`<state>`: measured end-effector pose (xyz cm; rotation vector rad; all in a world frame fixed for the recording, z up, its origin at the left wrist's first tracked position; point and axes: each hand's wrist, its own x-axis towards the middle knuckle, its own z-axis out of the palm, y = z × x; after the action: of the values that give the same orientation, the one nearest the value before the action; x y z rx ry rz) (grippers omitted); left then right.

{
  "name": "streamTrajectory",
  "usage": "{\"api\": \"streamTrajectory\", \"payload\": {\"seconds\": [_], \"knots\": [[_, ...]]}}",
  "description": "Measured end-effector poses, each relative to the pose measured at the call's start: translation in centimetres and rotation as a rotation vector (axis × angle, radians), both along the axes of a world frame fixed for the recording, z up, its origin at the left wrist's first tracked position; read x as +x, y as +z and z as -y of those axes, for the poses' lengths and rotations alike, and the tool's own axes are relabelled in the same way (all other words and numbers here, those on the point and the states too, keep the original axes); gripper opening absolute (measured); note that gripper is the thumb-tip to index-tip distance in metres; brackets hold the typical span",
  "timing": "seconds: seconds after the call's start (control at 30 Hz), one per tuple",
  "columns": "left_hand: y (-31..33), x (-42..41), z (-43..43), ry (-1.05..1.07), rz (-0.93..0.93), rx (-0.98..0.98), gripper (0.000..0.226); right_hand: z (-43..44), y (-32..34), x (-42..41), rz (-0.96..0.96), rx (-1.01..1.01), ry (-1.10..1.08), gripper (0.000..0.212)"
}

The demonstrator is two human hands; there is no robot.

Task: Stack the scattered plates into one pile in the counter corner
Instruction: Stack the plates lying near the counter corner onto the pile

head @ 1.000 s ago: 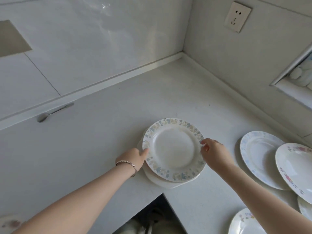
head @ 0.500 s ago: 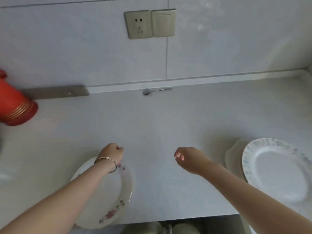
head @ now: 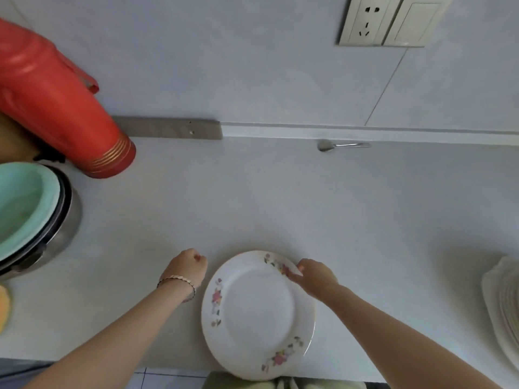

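Currently: surface (head: 280, 197) is pale grey, running along the wall. Red flask (head: 56, 99) at 10 o'clock, pot (head: 42, 220) at 9. Stack of plates (head: 502, 313) at the 3 o'clock edge, well apart from the flowered plate (head: 255, 313) at 6, which overhangs the front edge. Right hand (head: 314, 277) has fingers pinched on that plate's far rim. Left hand (head: 186, 268) curled shut just beside it, holding nothing. Spoon (head: 341, 145) at 1, by the wall.

Left hand (head: 186, 266) loosely fisted, bracelet on wrist, just left of floral plate (head: 257, 314); right hand (head: 314, 276) fingertips pinching plate's far rim.
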<state>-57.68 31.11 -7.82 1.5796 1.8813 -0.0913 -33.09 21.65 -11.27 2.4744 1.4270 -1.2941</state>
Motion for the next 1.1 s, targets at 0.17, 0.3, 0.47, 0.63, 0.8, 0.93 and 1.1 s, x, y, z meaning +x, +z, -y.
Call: {"api": "streamTrajectory", "payload": {"seconds": [0.17, 0.3, 0.47, 0.63, 0.8, 0.93, 1.1], "knots": [[-0.8, 1.2, -0.7, 0.034, 0.13, -0.07, 0.02, 0.6, 1.2, 1.2, -0.26, 0.055, -0.195, 0.032], [-0.6, 3.9, -1.3, -0.022, 0.171, -0.08, 0.019, 1.5, 4.1, 4.0, -0.265, 0.2, -0.274, 0.023], [0.6, 9.9, -1.0, -0.175, 0.193, -0.06, 0.018, 5.0, 7.7, 10.4, -0.239, 0.429, -0.574, 0.024], [1.6, 18.1, 1.8, -0.41, 0.199, -0.04, 0.017, 12.0, 10.3, 17.4, -0.169, 0.668, -0.887, 0.023], [2.6, 27.6, 7.3, -0.57, 0.22, -0.026, 0.018, 22.0, 11.0, 24.1, -0.148, 0.813, -1.206, 0.008], [3.3, 35.1, 13.1, -0.637, 0.242, -0.028, 0.02, 30.1, 11.0, 29.2, -0.121, 0.869, -1.446, 0.005], [4.4, 43.2, 18.7, -0.673, 0.274, -0.035, 0.021, 37.5, 9.7, 33.9, -0.114, 0.85, -1.591, 0.011]]}}
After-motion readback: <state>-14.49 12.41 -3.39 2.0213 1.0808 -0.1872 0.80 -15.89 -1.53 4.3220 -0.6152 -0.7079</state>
